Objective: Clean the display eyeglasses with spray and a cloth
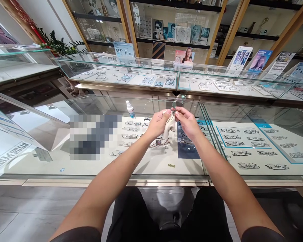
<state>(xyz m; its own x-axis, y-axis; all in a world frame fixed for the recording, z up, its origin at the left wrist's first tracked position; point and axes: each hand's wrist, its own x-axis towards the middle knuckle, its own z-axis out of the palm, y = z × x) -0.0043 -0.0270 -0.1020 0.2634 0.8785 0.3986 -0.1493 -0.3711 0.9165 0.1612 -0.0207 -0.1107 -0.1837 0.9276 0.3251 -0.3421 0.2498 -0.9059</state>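
Both my hands meet above the glass display counter. My left hand is closed, its thumb and fingers pinching a cream-coloured cloth that hangs down between the hands. With thumb and fingers, my right hand grips a pair of eyeglasses, whose lens part sticks up beyond the fingertips. The cloth's upper end touches the eyeglasses at the left fingertips. How much of the frame lies under the cloth is hidden. A white spray bottle stands upright on the counter, left of my hands.
Rows of eyeglasses lie inside the counter, with more eyeglasses to the right. A small gold-coloured strip shows near the front edge. Across the aisle stands another glass showcase with upright cards. Dark-trousered legs are below the counter.
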